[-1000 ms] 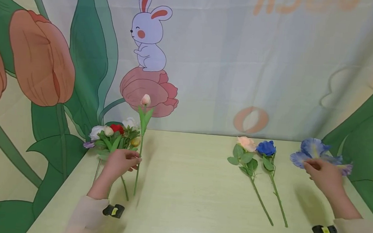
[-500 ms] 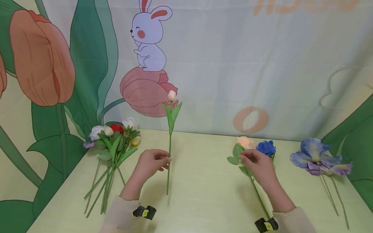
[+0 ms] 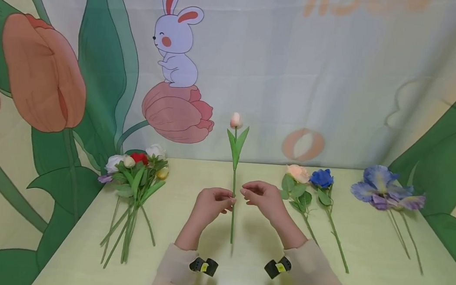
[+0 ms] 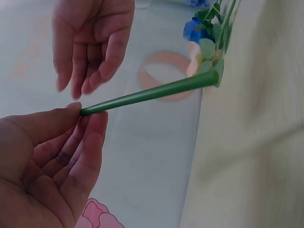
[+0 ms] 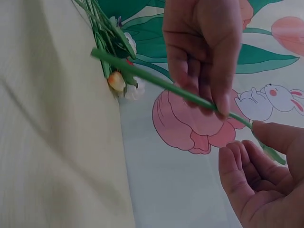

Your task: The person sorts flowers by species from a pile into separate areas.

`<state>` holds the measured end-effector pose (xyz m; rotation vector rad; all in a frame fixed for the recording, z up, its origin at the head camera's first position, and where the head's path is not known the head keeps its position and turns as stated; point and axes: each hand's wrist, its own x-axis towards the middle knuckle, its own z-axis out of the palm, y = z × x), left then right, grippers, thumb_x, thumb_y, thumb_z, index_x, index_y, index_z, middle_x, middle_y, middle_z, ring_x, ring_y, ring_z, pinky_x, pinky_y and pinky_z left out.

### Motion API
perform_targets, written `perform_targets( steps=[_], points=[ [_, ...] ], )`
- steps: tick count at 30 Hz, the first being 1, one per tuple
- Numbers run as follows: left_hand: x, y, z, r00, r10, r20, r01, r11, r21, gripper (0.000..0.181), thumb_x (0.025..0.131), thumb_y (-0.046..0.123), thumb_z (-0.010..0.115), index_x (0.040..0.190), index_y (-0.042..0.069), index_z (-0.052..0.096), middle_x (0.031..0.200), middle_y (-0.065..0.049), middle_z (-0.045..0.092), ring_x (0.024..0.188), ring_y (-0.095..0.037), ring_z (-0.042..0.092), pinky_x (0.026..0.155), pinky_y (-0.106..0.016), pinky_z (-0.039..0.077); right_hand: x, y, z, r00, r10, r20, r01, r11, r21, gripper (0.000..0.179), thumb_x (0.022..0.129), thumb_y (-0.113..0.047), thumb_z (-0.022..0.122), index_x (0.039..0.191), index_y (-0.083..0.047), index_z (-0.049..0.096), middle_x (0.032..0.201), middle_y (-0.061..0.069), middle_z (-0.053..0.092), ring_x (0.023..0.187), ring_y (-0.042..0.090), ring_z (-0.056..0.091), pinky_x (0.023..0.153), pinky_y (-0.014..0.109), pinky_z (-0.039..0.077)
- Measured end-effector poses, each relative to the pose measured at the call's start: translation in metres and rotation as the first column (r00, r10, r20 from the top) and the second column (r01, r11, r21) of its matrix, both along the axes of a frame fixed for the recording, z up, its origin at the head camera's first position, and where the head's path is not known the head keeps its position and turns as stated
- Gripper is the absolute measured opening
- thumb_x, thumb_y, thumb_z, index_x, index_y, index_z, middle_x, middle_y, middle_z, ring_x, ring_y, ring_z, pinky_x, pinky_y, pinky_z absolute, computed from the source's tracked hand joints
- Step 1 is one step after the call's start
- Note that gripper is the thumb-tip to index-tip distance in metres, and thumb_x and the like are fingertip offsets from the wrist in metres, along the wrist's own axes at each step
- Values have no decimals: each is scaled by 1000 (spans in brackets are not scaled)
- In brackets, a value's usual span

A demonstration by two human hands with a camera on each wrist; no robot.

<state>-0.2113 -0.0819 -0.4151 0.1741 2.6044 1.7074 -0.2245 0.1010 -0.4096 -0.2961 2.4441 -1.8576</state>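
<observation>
A pale pink tulip [image 3: 235, 120] with two green leaves stands upright above the middle of the table. My left hand [image 3: 213, 202] pinches its green stem between thumb and fingertips; the stem's cut end [image 4: 209, 78] points towards the table in the left wrist view. Just right of the stem is my right hand [image 3: 263, 199], thumb and loosely bent fingers parted. From the right wrist view, a gap shows between that right thumb [image 5: 278, 135] and its fingers, around the stem's line; whether the thumb touches the stem I cannot tell.
On the left of the pale table [image 3: 189, 266] lies a bunch of mixed flowers [image 3: 135, 185]. To the right lie a peach rose [image 3: 298, 174], a blue rose [image 3: 322, 178] and blue-purple irises [image 3: 380, 186]. A printed curtain [image 3: 257, 52] hangs behind.
The left hand has carried the tulip rightwards from beside the bunch to the middle. My right hand has come left from the irises, past the roses, to the stem.
</observation>
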Motion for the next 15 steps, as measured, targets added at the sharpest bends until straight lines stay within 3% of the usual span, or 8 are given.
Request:
perform_targets(
  steps=[3, 9, 15],
  points=[
    [1, 4, -1, 1000, -25, -7, 25, 1000, 6, 16, 94, 6, 70, 104, -6, 75, 97, -22, 78, 75, -23, 77, 67, -29, 62, -1, -5, -2, 1000, 6, 5, -6, 1000, -8, 30, 99, -12, 64, 120, 8, 69, 115, 26, 72, 92, 22, 71, 82, 34, 63],
    [-1, 10, -3, 999, -50, 10, 50, 999, 10, 16, 95, 7, 70, 105, -4, 76, 98, -21, 78, 76, -20, 76, 68, -28, 62, -2, -8, -3, 1000, -11, 25, 11, 1000, -2, 29, 98, -9, 65, 119, 10, 68, 113, 26, 72, 87, 15, 71, 78, 31, 62],
    [1, 11, -5, 998, -60, 13, 60, 998, -1, 16, 95, 8, 70, 104, -4, 76, 97, -20, 78, 75, -19, 76, 67, -28, 61, -3, -10, -6, 999, -19, 28, 18, 1000, 6, 27, 98, -7, 64, 118, 10, 67, 112, 27, 72, 92, 20, 72, 79, 32, 63]
  ],
)
